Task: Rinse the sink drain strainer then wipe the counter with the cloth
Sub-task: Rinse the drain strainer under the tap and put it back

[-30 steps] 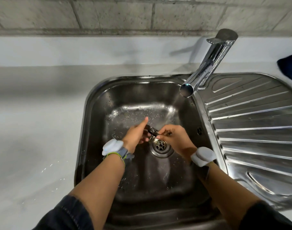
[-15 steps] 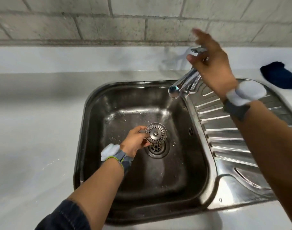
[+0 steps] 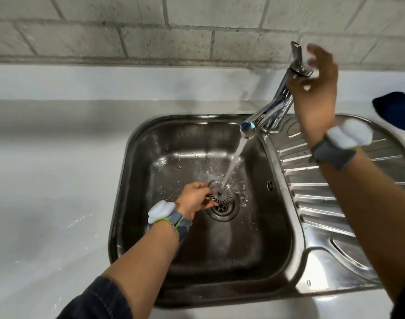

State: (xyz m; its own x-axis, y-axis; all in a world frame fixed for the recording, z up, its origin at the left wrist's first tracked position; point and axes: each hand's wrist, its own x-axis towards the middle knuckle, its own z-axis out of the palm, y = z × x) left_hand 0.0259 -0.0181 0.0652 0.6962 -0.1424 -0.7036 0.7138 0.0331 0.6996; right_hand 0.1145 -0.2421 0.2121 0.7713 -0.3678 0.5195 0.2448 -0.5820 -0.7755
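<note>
left hand point(image 3: 192, 200) holds strainer point(image 3: 221, 192) under water; right hand point(image 3: 316, 88) seemingly off tap point(image 3: 277, 104)

views: one, head-worn wide-angle | faces: forward and steeply down into the sink point(image 3: 132, 180) | range: close (arm's reach, both forearms enter from the bottom edge) | top of frame: brick wall point(image 3: 127, 31) | overlap: none, single view

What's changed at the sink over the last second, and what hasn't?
The right hand let go of the strainer and rose to the tap lever, which now stands raised; water now runs onto the strainer. The left hand took it over alone, lifted above the drain. The blue cloth stays on the counter, untouched.
</note>
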